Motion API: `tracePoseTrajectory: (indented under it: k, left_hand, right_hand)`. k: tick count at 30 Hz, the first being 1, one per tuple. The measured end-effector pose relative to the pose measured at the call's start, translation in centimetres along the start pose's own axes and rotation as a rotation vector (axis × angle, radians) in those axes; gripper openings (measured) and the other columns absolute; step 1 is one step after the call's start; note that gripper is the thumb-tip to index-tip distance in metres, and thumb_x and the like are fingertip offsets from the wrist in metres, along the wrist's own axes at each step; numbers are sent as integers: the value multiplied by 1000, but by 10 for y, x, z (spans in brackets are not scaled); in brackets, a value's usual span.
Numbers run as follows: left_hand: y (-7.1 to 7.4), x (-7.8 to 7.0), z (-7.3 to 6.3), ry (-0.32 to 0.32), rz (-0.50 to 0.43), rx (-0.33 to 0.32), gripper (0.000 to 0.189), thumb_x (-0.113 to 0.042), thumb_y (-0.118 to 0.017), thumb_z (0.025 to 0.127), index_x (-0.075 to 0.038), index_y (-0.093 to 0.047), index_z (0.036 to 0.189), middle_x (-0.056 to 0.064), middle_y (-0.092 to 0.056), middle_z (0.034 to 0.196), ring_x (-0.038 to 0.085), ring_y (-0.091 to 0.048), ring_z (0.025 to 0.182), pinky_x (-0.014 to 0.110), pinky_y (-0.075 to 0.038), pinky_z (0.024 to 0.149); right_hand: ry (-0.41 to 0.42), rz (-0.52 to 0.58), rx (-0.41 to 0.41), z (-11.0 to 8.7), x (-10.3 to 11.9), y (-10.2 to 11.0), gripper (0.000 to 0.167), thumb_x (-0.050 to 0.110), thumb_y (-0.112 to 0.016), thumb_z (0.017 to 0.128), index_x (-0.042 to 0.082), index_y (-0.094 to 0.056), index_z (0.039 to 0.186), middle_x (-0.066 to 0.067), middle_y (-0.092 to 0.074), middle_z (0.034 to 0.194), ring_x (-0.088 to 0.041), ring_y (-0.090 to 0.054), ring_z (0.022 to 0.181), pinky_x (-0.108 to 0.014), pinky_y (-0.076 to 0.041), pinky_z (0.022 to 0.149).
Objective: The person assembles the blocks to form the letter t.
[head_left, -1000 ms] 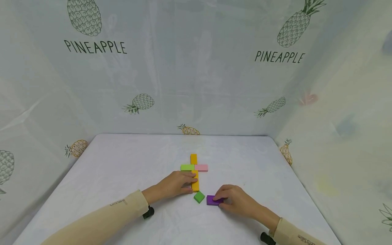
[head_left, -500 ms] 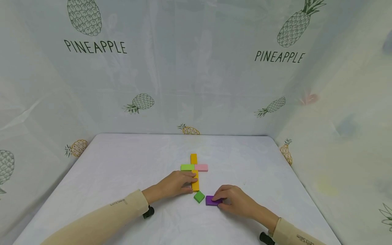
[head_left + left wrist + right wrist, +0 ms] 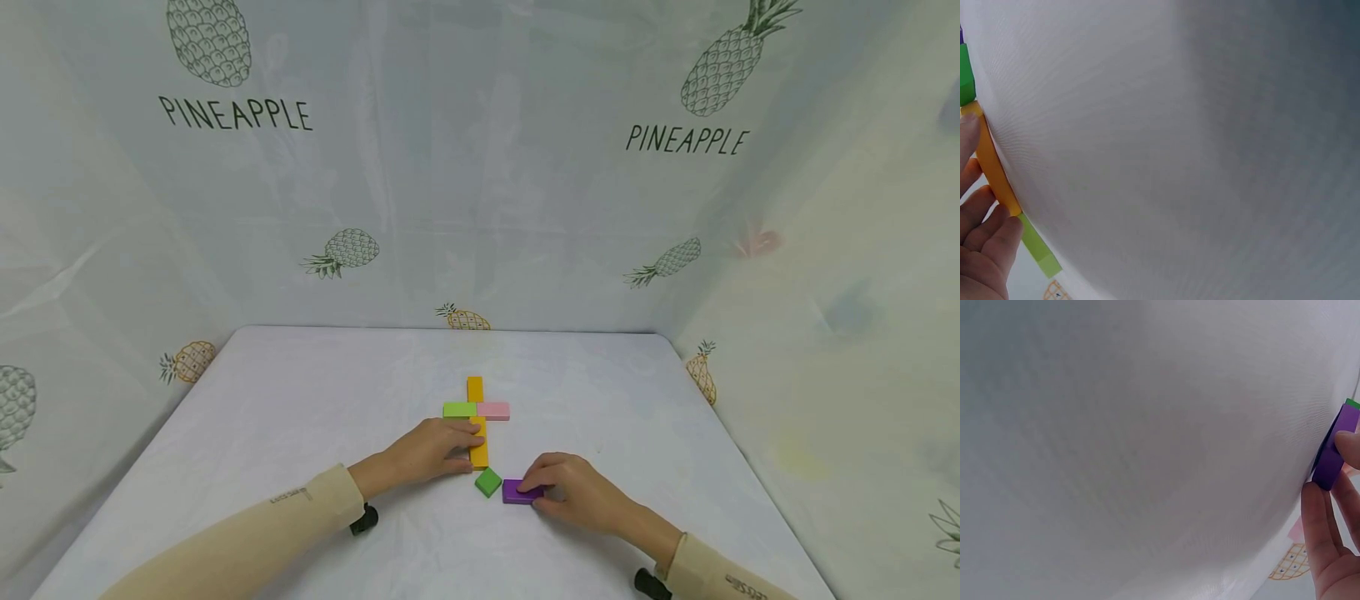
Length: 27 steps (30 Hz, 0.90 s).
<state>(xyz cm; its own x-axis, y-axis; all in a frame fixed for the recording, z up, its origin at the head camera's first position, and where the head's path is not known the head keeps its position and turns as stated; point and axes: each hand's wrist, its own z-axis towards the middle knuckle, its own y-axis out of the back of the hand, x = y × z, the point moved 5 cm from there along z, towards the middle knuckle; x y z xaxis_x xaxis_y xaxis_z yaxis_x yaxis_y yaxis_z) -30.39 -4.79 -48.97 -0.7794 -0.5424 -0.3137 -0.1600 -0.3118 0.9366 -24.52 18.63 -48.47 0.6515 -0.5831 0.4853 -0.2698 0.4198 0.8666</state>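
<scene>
In the head view, my left hand (image 3: 431, 450) holds the long yellow block (image 3: 478, 454), fingertips over it and thumb by its near end. The left wrist view shows that yellow block (image 3: 996, 169) between thumb and fingers. My right hand (image 3: 581, 492) pinches a flat purple block (image 3: 513, 492); in the right wrist view, thumb and fingers hold the purple block (image 3: 1330, 464). A green block (image 3: 487, 482), turned cornerwise, lies between the yellow and purple blocks. The purple block's left end is close to its right corner; whether they touch I cannot tell.
Beyond the held yellow block, a light green block (image 3: 459, 410) and a pink block (image 3: 493, 411) lie end to end. Another yellow block (image 3: 475, 389) extends behind them. All lie on a white-covered table (image 3: 337, 375), before a pineapple-print curtain (image 3: 480, 167).
My right hand has slid the purple block slightly left, nearer the green block. My left hand and the other blocks have stayed put.
</scene>
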Motion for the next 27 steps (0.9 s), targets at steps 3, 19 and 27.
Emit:
tracePoseTrajectory:
  k: [3, 19, 27]
  left_hand:
    - [-1, 0, 0, 0, 1, 0, 47, -30, -79, 99, -8, -70, 140, 6, -64, 148, 19, -56, 143, 42, -46, 118]
    - [-2, 2, 0, -1, -9, -9, 47, -30, -79, 98, -9, -71, 139, 5, -65, 147, 18, -56, 143, 41, -47, 118]
    - [-2, 2, 0, 4, -3, -3, 47, -32, -78, 98, -10, -71, 140, 5, -65, 148, 18, -56, 143, 43, -47, 118]
  right_hand:
    - [-1, 2, 1, 0, 0, 0, 27, 7, -82, 93, 20, -82, 116, 13, -72, 115, -3, -67, 107, -28, -60, 94]
    - [1, 2, -6, 1, 0, -1, 27, 6, -82, 92, 19, -82, 117, 12, -72, 115, -3, -67, 107, -27, -60, 93]
    - [3, 2, -4, 1, -1, -2, 28, 7, -82, 93, 19, -81, 117, 12, -72, 116, -3, -67, 107, -27, -60, 93]
